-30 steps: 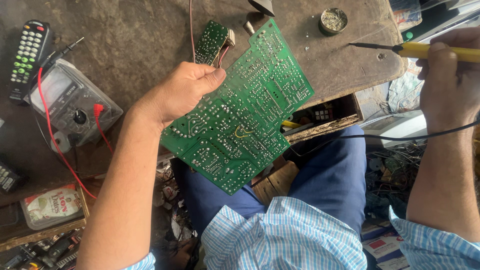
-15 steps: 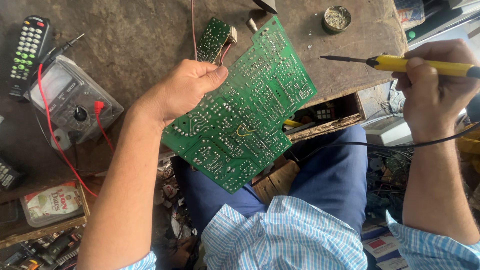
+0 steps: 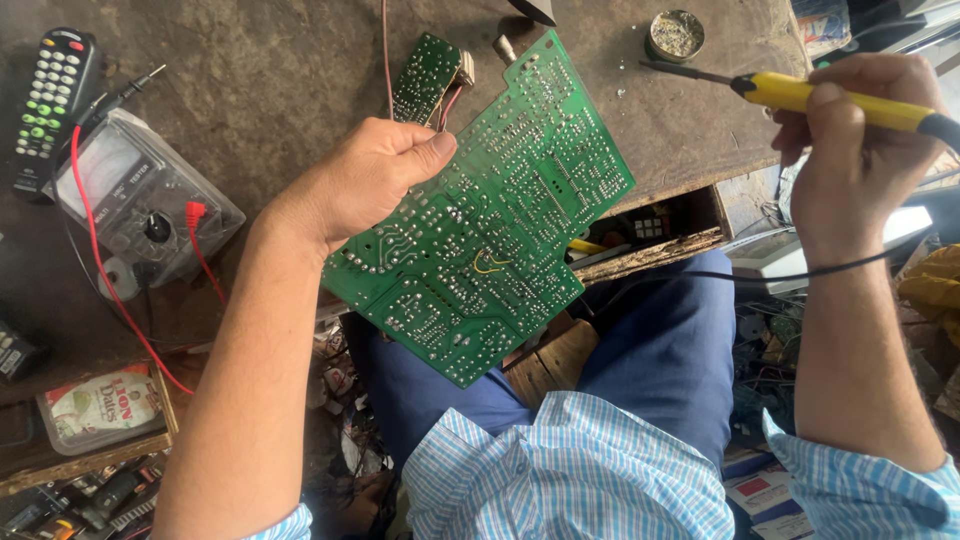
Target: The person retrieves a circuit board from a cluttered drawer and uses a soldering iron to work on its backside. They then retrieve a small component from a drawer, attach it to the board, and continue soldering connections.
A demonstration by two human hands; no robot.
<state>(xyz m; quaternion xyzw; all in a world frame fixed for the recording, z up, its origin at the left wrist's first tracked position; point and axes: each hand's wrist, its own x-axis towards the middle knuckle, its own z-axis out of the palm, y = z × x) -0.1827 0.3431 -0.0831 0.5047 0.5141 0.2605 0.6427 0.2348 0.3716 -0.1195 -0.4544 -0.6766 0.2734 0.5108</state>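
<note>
Closest to me I see my blue checked shirt [image 3: 570,470] and blue trousers [image 3: 660,340], with a clutter of parts on the floor between my knees. Just above that, my left hand [image 3: 365,180] is closed on the left edge of a large green circuit board [image 3: 490,220], thumb across its face and fingers behind; the board is tilted, solder side up, held over my lap and overlapping the front edge of the worktop [image 3: 260,80]. A short yellow wire loop sits near the board's middle. My right hand [image 3: 850,150] is wrapped shut round the yellow handle of a soldering iron [image 3: 800,92], off to the right and well apart from the board, its dark tip pointing left toward a small round tin [image 3: 676,35] at the worktop's far edge. As I judge it, the iron's tip is not on any joint, so whatever soldering the board needs is not in hand at this instant; I cannot tell from here which joints are finished. Further out on the left lie an analogue multimeter [image 3: 130,205] with red leads, a black remote control [image 3: 55,95] beyond it, and a smaller green board [image 3: 425,75] just behind the big one.
</note>
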